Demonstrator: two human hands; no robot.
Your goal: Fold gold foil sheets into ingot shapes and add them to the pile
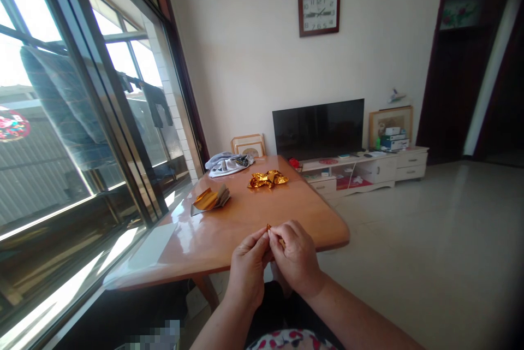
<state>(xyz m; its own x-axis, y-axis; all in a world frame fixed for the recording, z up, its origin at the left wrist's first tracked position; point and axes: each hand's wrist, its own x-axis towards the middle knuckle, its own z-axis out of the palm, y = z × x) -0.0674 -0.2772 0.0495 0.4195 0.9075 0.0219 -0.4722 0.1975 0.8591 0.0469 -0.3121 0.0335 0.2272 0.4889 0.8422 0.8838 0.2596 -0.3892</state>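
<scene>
Foil scrap (268, 226), apparently, with foil pile (268, 179) and paper stack (207, 199) beyond, is pinched where your left hand (249, 260) and right hand (297, 256) meet.

On the glossy brown table (311, 213): grey-white cloth (229, 165) at the far left corner; crumpled gold foil (268, 179) toward the far edge; gold and grey papers (209, 200) near the left edge; perhaps a pale sheet (143, 246), or glare, by the near left corner.

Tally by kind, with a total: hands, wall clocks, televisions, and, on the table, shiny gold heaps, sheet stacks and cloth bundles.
Hands: 2 (left hand, right hand)
Wall clock: 1
Television: 1
Shiny gold heap: 1
Sheet stack: 1
Cloth bundle: 1
Total: 7
</scene>
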